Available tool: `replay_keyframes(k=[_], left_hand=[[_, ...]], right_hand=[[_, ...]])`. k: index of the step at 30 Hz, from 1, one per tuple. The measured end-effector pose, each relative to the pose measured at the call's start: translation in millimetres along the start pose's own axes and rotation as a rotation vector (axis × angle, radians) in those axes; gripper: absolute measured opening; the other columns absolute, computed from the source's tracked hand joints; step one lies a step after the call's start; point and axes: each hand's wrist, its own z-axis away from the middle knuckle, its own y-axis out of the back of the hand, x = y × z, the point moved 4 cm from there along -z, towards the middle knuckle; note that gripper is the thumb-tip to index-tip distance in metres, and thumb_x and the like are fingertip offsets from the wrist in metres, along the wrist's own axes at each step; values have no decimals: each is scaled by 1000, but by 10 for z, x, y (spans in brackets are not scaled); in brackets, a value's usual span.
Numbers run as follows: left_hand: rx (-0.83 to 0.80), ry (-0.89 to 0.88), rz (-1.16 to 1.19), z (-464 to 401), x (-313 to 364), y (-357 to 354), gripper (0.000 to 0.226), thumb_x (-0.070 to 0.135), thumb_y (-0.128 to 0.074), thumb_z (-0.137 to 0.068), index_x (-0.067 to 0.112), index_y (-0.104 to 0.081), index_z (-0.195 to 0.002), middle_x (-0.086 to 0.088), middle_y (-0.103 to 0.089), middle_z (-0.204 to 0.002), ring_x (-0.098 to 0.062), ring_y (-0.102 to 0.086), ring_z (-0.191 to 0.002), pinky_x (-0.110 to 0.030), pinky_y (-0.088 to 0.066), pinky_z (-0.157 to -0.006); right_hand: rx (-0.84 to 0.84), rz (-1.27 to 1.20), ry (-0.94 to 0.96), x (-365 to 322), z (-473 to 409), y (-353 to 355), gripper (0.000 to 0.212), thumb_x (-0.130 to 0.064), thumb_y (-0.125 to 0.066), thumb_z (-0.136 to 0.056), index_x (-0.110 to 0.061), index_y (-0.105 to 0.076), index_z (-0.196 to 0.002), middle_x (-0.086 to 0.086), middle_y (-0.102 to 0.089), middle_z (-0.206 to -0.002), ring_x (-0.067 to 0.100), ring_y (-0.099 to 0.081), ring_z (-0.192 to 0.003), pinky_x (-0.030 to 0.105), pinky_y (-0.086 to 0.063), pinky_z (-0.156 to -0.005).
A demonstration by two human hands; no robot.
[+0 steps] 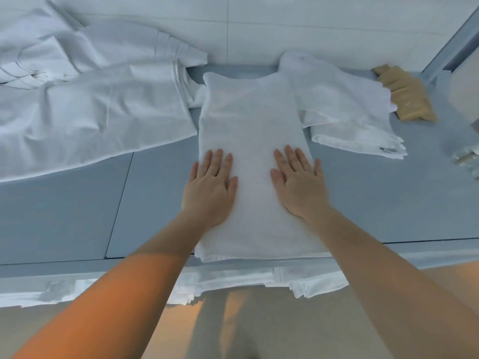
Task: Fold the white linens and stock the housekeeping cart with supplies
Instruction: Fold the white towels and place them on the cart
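A: Status on the long white terry towel (250, 141), folded into a narrow strip?

B: Lying flat at centre of the grey-blue table top (77, 203), long axis running 12 to 6, near end flush with the table edge. Left hand (210, 187) and right hand (298, 182) both spread flat on it, fingers straight, palms down, gripping nothing. Set at 9 and 3 of the strip's lower half, pointing toward 12.

A: Why flat palms rather than a pinch?

B: Looks like pressing air out and setting the crease. Spread either side of the midline, likely to keep the layers from sliding before the next fold.

A: Next fold direction?

B: Probably far end brought toward 6, or near end toward 12. Judgement only.

A: Anything crowding it?

B: Crumpled white cotton sheet (90, 104) at 10, its edge just beside the strip's left side. Loosely folded white towel (344, 110) at 2, partly tucked under the strip's right edge. Far end of the strip may catch on either when lifted.

A: Supplies?

B: Row of tan wrapped bars (407, 99) at 2, beyond the second towel, well apart from the hands. Possibly soap; too blurred to confirm. Clear crinkled packet (466, 159) at 3, cut by the frame edge.

A: Cart?

B: Not identifiable. More stacked white linen (259, 281) showing below the table edge at 6, maybe a lower shelf; cannot tell.
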Motion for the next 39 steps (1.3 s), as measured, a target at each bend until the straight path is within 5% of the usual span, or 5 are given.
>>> replay_keyframes(k=[15, 21, 27, 33, 39], left_hand=[[-12, 5, -83, 557, 457, -75, 68, 61, -2, -89, 36, 1, -151, 1, 3, -161, -25, 10, -147, -43, 10, -117], [-108, 16, -55, 913, 600, -97, 70, 62, 10, -83, 37, 16, -147, 2, 14, -159, -25, 22, -144, -45, 15, -115], [86, 60, 48, 947, 731, 272, 51, 42, -16, -91, 23, -58, -114, -3, -55, -115, -29, -47, -111, -40, -29, -91], [10, 172, 75, 87, 277, 92, 60, 35, -31, -98, 8, -17, -150, -12, -11, -159, -25, -4, -146, -40, -4, -117], [-47, 107, -21, -584, 83, 10, 75, 58, -21, -92, 20, -1, -153, -10, 8, -160, -23, 14, -146, -42, 7, -118]], right_hand=[[24, 28, 61, -176, 671, 29, 58, -52, -18, -99, -34, -3, -152, -3, 1, -161, 15, 5, -148, 43, 6, -119], [233, -48, -15, -298, 734, 270, 39, -39, -43, -94, -13, -59, -118, 15, -55, -119, 36, -49, -113, 48, -32, -103], [-57, -58, 92, -372, 293, 92, 56, -45, -19, -101, -27, -6, -153, -2, 2, -161, 18, 7, -148, 48, 6, -118], [346, -44, 133, -374, 524, 164, 31, -33, -44, -94, -17, -64, -111, 6, -63, -114, 33, -56, -104, 46, -39, -92], [408, -153, 188, -333, 46, 341, 12, -15, -55, -86, -6, -63, -86, 12, -60, -88, 34, -55, -90, 44, -42, -80]])
